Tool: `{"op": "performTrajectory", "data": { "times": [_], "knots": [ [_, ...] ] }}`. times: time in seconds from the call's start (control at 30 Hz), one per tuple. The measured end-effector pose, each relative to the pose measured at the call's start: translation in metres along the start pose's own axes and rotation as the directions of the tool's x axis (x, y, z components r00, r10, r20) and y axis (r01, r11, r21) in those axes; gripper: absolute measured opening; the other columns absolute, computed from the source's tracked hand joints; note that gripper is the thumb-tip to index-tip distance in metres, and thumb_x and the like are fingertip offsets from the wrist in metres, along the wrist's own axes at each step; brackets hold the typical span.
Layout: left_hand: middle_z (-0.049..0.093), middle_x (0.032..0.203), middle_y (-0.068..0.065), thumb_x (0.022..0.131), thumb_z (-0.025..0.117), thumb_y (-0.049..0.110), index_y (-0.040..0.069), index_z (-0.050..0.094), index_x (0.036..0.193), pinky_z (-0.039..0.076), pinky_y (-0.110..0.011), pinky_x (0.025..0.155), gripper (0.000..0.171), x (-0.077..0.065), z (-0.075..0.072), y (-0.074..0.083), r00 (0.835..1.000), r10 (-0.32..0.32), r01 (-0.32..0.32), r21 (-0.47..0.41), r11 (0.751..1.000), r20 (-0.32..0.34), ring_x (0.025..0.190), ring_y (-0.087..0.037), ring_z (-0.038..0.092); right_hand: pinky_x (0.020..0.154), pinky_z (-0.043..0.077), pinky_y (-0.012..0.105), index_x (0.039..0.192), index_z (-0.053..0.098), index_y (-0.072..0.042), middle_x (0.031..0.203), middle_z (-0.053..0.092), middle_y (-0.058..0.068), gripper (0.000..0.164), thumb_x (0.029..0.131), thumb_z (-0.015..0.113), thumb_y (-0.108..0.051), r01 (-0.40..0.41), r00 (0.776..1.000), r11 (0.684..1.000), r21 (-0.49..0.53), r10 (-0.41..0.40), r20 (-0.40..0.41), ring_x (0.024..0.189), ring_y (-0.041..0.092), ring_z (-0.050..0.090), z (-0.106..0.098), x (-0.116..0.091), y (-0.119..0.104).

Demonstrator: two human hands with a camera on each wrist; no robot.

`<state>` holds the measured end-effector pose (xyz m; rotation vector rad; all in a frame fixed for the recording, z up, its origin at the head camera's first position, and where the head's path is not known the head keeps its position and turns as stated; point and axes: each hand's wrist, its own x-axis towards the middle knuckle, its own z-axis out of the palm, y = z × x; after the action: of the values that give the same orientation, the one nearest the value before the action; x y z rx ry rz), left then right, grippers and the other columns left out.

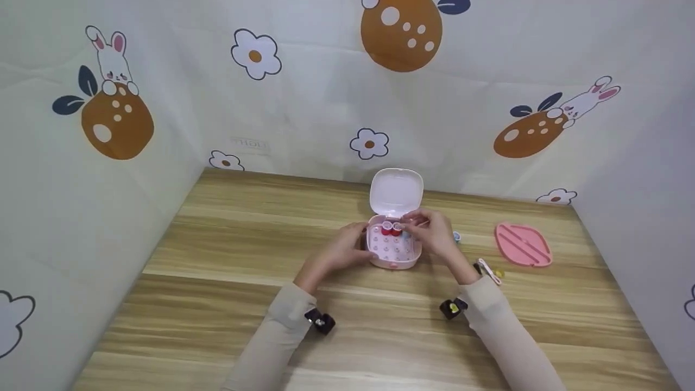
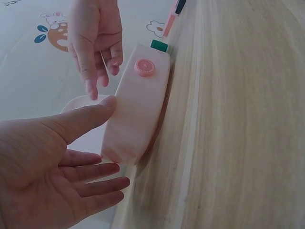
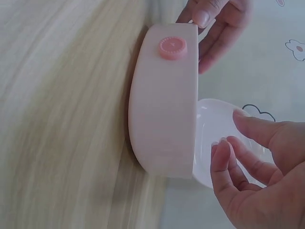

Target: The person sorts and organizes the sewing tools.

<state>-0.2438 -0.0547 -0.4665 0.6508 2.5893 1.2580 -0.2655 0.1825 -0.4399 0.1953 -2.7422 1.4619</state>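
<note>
A small pink box (image 1: 393, 264) stands on the table, its pale lid (image 1: 397, 191) raised at the back. Rows of small pegs cover its floor, and two red spool-like cylinders (image 1: 386, 228) stand side by side near its back. My left hand (image 1: 347, 247) rests against the box's left side, thumb (image 2: 102, 109) on the rim and the other fingers fairly straight. Over the back right of the box is my right hand (image 1: 431, 233), near the cylinders. In the right wrist view its fingers (image 3: 221, 155) are loosely bent, thumb apart, with nothing visible between them.
Right of the box lies a pink slotted tray (image 1: 523, 244). Nearer me are a pink-and-white slender tool (image 1: 490, 271) and a small yellow item (image 1: 499, 273). A small blue piece (image 1: 456, 236) shows beside my right hand. Patterned cloth walls (image 1: 304, 108) surround the table.
</note>
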Motion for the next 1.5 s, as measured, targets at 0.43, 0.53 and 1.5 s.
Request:
{"op": "performTrajectory", "data": {
  "times": [0.43,0.53,1.5],
  "knots": [
    [0.052,0.154,-0.026,0.092,0.081,0.015,-0.006,0.046,0.154,0.034,-0.049,0.127,0.074,0.001,0.001,0.001,1.0,-0.023,0.023,-0.015,1.0,0.005,0.146,-0.04,0.047,0.067,0.051,0.013,0.112,0.075,0.011,0.096,0.074,0.02,0.024,0.093,0.078,-0.004,0.006,1.0,1.0,-0.015,-0.006,-0.027,0.083,0.015,0.064,-0.018,-0.009,0.011],
    [0.052,0.153,-0.027,0.092,0.081,0.013,-0.006,0.046,0.154,0.035,-0.049,0.127,0.073,0.001,0.001,0.002,1.0,-0.009,0.01,-0.031,0.999,0.006,0.145,-0.04,0.047,0.065,0.05,0.013,0.111,0.076,0.01,0.094,0.075,0.02,0.025,0.092,0.079,-0.006,0.01,0.999,0.999,-0.034,-0.012,-0.041,0.08,0.012,0.063,-0.023,-0.01,0.012],
    [0.052,0.154,-0.026,0.094,0.08,0.014,-0.006,0.045,0.154,0.034,-0.048,0.127,0.073,0.001,0.001,0.001,1.0,-0.027,0.027,-0.03,0.999,0.014,0.147,-0.039,0.046,0.061,0.06,0.021,0.117,0.071,0.015,0.088,0.073,0.013,0.033,0.094,0.078,-0.009,-0.032,0.998,0.999,0.006,0.033,-0.06,0.064,0.003,0.065,-0.055,-0.019,0.032]
  ]
}}
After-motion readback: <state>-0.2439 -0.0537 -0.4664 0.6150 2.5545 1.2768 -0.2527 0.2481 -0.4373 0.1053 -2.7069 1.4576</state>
